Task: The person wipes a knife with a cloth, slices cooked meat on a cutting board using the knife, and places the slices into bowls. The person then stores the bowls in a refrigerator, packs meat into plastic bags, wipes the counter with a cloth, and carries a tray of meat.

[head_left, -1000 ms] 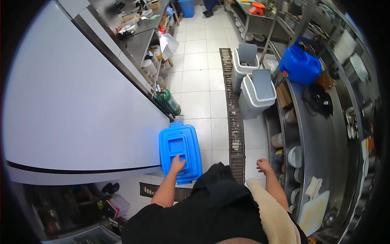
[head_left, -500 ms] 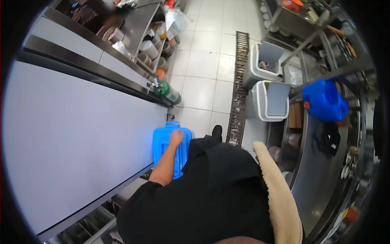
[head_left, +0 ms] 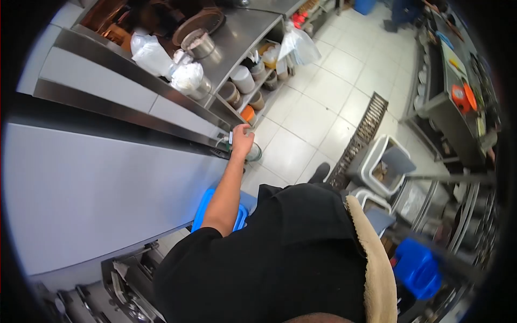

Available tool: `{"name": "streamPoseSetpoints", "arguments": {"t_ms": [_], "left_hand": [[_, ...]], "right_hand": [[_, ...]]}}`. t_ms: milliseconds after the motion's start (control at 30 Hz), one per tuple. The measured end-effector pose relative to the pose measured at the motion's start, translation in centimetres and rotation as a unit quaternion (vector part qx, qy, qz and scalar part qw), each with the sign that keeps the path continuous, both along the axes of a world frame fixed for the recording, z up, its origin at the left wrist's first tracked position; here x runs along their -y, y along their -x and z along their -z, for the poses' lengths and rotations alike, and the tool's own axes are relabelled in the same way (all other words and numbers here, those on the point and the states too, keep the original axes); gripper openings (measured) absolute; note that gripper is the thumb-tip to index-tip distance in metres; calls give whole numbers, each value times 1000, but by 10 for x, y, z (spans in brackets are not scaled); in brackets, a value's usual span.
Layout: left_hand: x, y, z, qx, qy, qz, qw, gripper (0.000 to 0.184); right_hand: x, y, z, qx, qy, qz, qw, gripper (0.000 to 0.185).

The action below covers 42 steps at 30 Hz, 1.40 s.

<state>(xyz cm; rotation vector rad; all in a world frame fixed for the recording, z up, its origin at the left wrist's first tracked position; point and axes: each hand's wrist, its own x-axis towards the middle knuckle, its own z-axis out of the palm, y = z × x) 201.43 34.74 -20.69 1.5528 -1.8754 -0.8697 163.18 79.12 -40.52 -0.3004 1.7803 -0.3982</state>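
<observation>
My left hand [head_left: 243,142] reaches forward past the front corner of the white cabinet top. Its fingers are bent and look apart, with nothing visible between them. It covers most of a green and pale cylinder [head_left: 253,153] standing on the floor; whether it touches the cylinder I cannot tell. A small white fitting [head_left: 230,138] sits just left of the hand. Below my forearm shows part of a blue plastic lid [head_left: 203,206], largely hidden by the arm and black clothing. My right hand is out of view; a beige fleecy cloth [head_left: 377,258] hangs along my right side.
The pale cabinet panel [head_left: 107,188] fills the left. Ahead, a steel counter [head_left: 242,37] bears a metal pot [head_left: 198,44] and bags. Tubs stand on shelves below. Right of the floor drain [head_left: 358,137] are grey-white bins [head_left: 377,167] and a blue jerrycan [head_left: 417,269].
My left hand has left the blue lid and moved forward to the green cylinder by the cabinet corner. The camera view has turned to the left, so the aisle now slants right.
</observation>
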Motion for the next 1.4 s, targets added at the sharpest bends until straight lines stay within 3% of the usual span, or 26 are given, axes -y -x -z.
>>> {"name": "streamPoseSetpoints", "arguments": {"t_ms": [33,67,100,133,167,233,300,400,533,567,633,733,867,933,1033,1200,1267,1300,1400], "left_hand": [[15,12,-20,-57,-7,-67,996,33],[47,10,-17,33,154,-77,985,34],[86,6,-27,7,157,-90,984,35],[113,10,-57,-80,109,-117,984,36],[114,29,-121,-46,210,-157,964,39],[179,11,-159,32,315,-201,927,43],[229,5,-214,-13,323,-235,917,46],[323,-20,-244,19,425,-344,837,51],[398,-40,-275,90,424,-462,773,57],[408,-42,-283,117,434,-468,761,57],[437,-56,-297,151,444,-480,742,63],[467,-80,-320,208,353,-489,770,70],[500,-114,-324,232,212,-510,801,56],[500,-114,-320,212,273,-510,787,42],[495,-101,-334,208,231,-528,790,44],[505,-101,-351,290,354,-524,718,36],[518,-107,-359,287,375,-513,717,36],[529,-110,-364,280,371,-509,725,37],[556,-128,-376,257,352,-510,742,38]], "right_hand": [[18,32,2,1,-6,-8,1000,26],[36,65,0,5,-11,-8,1000,26],[50,95,-4,10,-19,-3,1000,26],[62,120,-6,16,-25,1,1000,26],[65,147,-5,32,-31,36,998,26],[66,183,-3,64,-19,126,990,26],[75,207,-11,75,43,225,971,27],[147,225,-90,-7,149,280,948,23],[168,205,-116,-60,179,341,921,23],[143,215,-83,59,229,294,926,20],[145,180,-82,-42,119,265,956,22],[150,158,-53,-107,32,85,990,21],[191,154,-46,-139,-7,24,990,22],[206,154,-45,-144,-16,23,989,23],[218,150,-39,-155,-28,13,988,26],[213,133,-23,-205,-42,-78,975,33],[198,127,-8,-177,11,37,983,36],[195,132,-5,-119,82,193,970,29],[231,153,-28,-76,110,227,965,15]]}}
